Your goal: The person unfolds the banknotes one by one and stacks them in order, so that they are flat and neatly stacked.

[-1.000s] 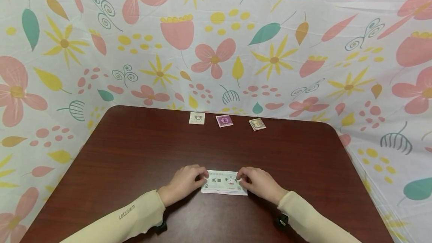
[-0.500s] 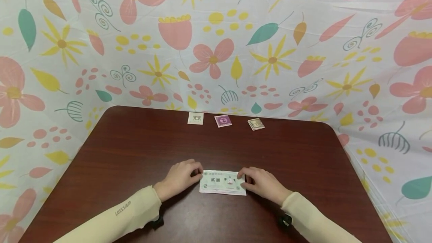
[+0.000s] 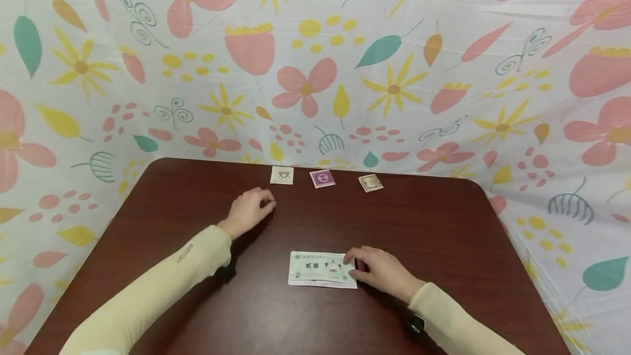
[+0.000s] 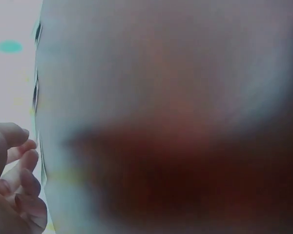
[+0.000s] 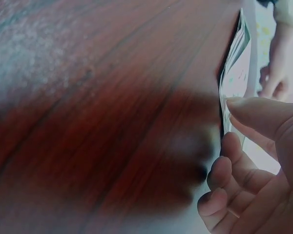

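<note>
A stack of pale green paper notes (image 3: 315, 272), printed with a "2" and a small cartoon figure, lies flat on the dark red-brown table. My right hand (image 3: 386, 270) rests at its right end, fingertips and thumb touching the top near the edge. In the right wrist view, the layered edges of the notes (image 5: 237, 63) show beside the relaxed fingers. Off to the left and farther back, my left hand (image 3: 248, 211) is low over the table with loosely bent fingers and holds nothing. It is nearest to a white square card (image 3: 282, 175) with a small drawing.
Along the table's (image 3: 434, 223) back edge, a purple square packet (image 3: 322, 178) and a small beige folded piece (image 3: 371, 182) lie to the right of the white card. A white cloth (image 3: 305, 32) with flower prints hangs behind and at both sides.
My left hand has let go of the stack's left end and moved forward and left, toward the back of the table. My right hand has stayed at the right end.
</note>
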Demonstrator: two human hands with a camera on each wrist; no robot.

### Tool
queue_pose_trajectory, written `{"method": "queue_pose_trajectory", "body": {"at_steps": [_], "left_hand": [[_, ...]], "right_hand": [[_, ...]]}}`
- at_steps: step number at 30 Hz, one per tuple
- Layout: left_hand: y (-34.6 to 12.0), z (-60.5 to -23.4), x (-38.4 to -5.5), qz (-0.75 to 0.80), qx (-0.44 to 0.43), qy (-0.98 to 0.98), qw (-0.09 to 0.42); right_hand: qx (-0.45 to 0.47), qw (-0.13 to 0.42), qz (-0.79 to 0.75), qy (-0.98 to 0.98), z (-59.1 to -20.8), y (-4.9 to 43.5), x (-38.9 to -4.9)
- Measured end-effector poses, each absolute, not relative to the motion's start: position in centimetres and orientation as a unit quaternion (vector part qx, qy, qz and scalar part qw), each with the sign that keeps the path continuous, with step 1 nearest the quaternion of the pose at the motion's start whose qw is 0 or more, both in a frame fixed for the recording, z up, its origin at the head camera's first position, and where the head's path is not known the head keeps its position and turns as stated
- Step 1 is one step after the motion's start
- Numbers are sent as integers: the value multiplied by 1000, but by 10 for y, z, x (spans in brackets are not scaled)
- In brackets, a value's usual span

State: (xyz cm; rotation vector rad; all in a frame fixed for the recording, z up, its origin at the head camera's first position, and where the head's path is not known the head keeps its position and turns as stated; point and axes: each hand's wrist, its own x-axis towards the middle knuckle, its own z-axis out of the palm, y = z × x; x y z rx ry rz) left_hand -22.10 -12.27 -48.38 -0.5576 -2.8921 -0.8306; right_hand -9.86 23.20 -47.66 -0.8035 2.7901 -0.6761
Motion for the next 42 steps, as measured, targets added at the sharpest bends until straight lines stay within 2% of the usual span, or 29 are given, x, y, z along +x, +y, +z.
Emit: {"method": "queue_pose_trajectory", "body": {"at_steps": [9, 15, 30, 42], "left_hand": [[-132, -485, -283, -304, -137, -942, 43], [-128, -487, -306, -310, -119, -943, 25], [-113, -479, -317, -302, -72, -948, -63], [-124, -475, -315, -268, -61, -957, -88]], "right_hand": [[-271, 83, -225, 932, -476, 232, -99], [-265, 104, -229, 931, -475, 231, -99], [-261, 98, -222, 934, -473, 232, -98], [-257, 98, -216, 937, -477, 232, -97]]}}
